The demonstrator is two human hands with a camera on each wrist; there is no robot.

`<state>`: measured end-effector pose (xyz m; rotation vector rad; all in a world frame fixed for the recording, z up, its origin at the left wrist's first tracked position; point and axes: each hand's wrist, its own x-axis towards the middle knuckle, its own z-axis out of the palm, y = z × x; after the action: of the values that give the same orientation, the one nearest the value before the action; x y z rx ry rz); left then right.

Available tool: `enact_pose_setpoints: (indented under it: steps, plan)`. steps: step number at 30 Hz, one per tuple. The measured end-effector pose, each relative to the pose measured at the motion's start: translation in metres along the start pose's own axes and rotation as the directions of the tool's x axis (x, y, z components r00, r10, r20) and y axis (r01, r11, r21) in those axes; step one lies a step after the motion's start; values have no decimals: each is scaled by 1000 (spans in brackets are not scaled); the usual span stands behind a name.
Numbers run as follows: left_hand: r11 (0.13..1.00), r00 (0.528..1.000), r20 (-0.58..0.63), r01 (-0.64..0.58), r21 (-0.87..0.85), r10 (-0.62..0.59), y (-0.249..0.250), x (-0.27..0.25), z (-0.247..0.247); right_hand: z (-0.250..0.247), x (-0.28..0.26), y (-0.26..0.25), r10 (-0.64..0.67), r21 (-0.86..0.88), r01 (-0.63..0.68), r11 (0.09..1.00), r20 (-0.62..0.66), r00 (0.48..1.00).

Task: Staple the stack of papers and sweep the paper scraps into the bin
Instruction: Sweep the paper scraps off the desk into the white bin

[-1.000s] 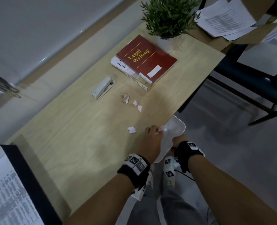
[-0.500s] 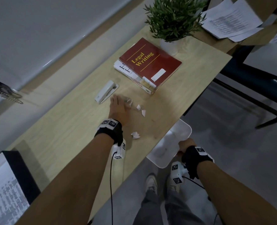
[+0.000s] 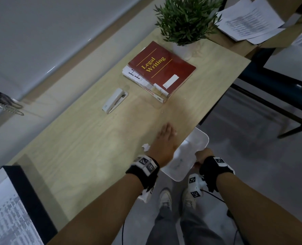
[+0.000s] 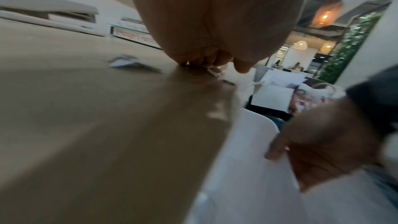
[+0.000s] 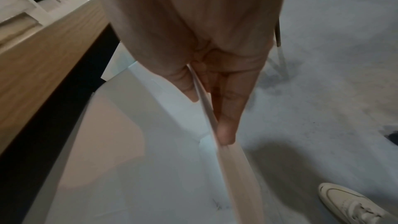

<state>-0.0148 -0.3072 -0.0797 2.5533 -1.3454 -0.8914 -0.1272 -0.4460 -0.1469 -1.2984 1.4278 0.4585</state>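
Observation:
My left hand point(image 3: 167, 133) lies flat on the wooden table point(image 3: 86, 156), close to its near edge, with straight fingers pressing small paper scraps point(image 4: 213, 71) against the wood. One crumpled scrap point(image 3: 146, 146) point(image 4: 128, 63) lies loose just left of that hand. My right hand point(image 3: 203, 155) holds a white bin point(image 3: 198, 138) below the table edge, thumb inside and fingers point(image 5: 226, 122) outside its rim point(image 5: 206, 108). A white stapler point(image 3: 114, 100) lies further back on the table.
A red book point(image 3: 161, 69) sits on a white one behind the stapler, with a potted plant point(image 3: 187, 20) beyond. Loose printed sheets point(image 3: 249, 20) lie at the far right. A printed page on a black board point(image 3: 5, 214) sits at the near left. My shoes point(image 3: 166, 198) stand under the bin.
My left hand has drawn back from beside the stapler to the table edge above the bin, and the scraps below the books are gone from there. The right hand still holds the bin.

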Motion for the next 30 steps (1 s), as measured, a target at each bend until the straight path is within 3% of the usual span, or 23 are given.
enact_pose_setpoints:
  steps: [4, 7, 9, 11, 13, 17, 20, 22, 24, 27, 28, 30]
  plan:
    - [982, 987, 55, -155, 107, 149, 16, -14, 22, 2, 1, 4, 17, -1, -17, 1000, -10, 1000]
    - [979, 981, 30, -192, 72, 190, 14, -24, 22, 4, 1, 8, 15, 5, -15, 1000, -30, 999]
    - [993, 992, -40, -119, 13, 119, 0, -33, 15, 4, 2, 10, -12, -40, 9, 999, -54, 998]
    - [994, 985, -154, 65, -93, -79, -20, -43, 10, 4, 3, 12, -21, -94, 16, 995, -48, 999]
    - [946, 931, -211, 258, -196, -297, -40, -50, 11, 5, 3, 11, -21, -118, 17, 993, -34, 999]
    - [916, 851, -343, 348, -201, -399, -65, -48, 17, 7, -1, 11, -36, -244, 33, 969, -7, 999]
    - [875, 814, -325, 423, -235, -481, -76, -36, 6, 6, 0, 11, -49, -267, 46, 963, -1, 999]
    - [834, 766, -332, 483, -266, -550, -83, -30, -6, 6, 3, 12, -78, -247, 71, 966, -18, 997]
    - [749, 678, -322, 568, -341, -661, -93, -24, -20, 6, 9, 12, -76, -203, 69, 977, -25, 997]
    - [550, 511, -230, 661, -511, -828, -112, -21, -39, 5, 8, 9, -70, -213, 61, 975, -37, 997]
    - [503, 481, -198, 666, -551, -854, -118, -21, -43, 6, 6, 7, -74, -206, 64, 977, -44, 996]
    - [493, 496, -165, 661, -565, -853, -128, -21, -48, 5, 5, 6, -72, -103, 69, 992, -30, 997]
